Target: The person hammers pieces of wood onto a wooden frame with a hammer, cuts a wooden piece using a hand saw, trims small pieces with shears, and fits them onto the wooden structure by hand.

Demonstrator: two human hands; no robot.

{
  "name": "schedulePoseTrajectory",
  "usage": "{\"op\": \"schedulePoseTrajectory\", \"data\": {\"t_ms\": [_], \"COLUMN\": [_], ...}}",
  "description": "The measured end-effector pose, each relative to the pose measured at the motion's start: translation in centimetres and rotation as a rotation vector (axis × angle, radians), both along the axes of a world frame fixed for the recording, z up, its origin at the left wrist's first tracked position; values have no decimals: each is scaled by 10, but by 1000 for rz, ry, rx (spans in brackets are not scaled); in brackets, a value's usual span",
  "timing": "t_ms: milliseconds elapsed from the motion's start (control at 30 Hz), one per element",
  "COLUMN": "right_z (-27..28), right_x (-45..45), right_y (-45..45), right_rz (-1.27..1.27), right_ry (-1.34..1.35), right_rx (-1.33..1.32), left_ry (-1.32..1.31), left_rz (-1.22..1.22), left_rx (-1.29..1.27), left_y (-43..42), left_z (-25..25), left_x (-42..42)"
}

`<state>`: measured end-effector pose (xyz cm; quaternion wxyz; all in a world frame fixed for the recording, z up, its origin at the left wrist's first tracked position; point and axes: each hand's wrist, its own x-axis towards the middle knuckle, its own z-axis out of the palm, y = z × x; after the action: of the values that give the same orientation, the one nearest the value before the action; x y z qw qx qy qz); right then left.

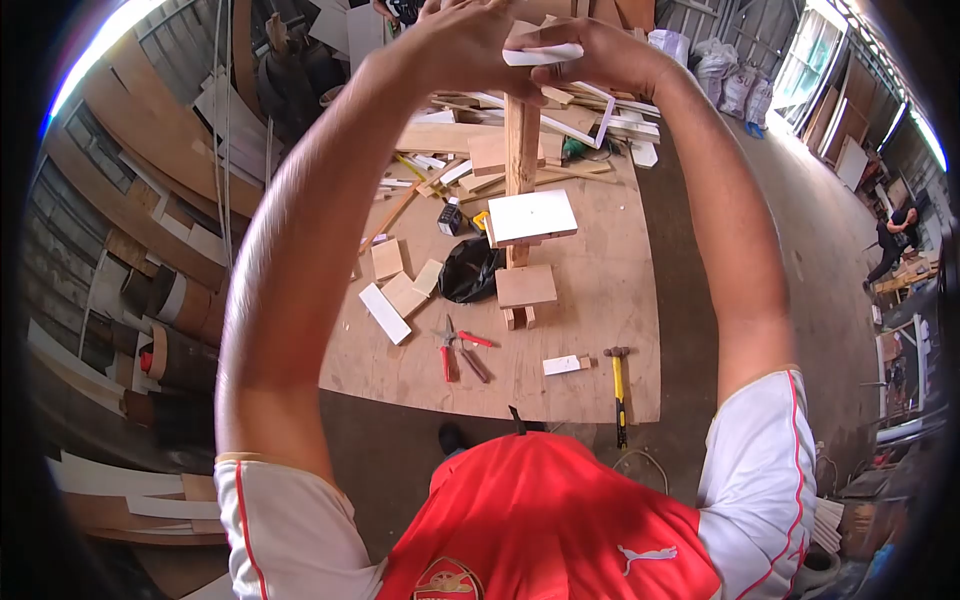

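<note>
My right hand (605,55) is at the top of the view, its thumb and fingers closed on a small white piece (543,56). Beside it, my left hand (465,45) reaches to the top of an upright wooden post (521,150); the frame edge partly cuts off its fingers, so its grip is unclear. Lower on the post sit a white board (533,216) and a plain wooden block (526,286). The post stands over a large plywood table (590,300).
Pliers (449,345), a hammer (619,395), a small white block (566,365), a black bag (470,270) and wood offcuts (385,313) lie on the table. More scraps are piled behind. Another person (890,240) is far right; part of someone shows at the top.
</note>
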<state>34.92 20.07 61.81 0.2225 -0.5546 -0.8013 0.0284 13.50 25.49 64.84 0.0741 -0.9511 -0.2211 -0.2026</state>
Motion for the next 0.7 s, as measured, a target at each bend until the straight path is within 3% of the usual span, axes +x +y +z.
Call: {"op": "schedulePoseTrajectory", "data": {"t_ms": [33, 100, 167, 333, 467, 567, 700], "right_z": [1, -3, -1, 7, 7, 8, 15], "right_x": [4, 11, 8, 5, 5, 2, 3], "right_y": [2, 9, 8, 2, 4, 5, 8], "right_rz": [71, 104, 112, 102, 138, 122, 134], "right_ry": [-8, 63, 102, -10, 30, 51, 26], "right_rx": [21, 22, -23, -13, -26, -55, -95], "left_ry": [-380, -567, -604, -782, -829, -915, -965], "left_rz": [-277, -308, -499, -70, 16, -29, -271], "left_rx": [588, 380, 204, -437, -638, -539, -924], "left_y": [12, -38, -47, -27, -11, 3, -2], "left_z": [-29, -46, -105, -202, -205, -201, -163], "left_x": [0, -16, -36, -23, -11, 11, 24]}}
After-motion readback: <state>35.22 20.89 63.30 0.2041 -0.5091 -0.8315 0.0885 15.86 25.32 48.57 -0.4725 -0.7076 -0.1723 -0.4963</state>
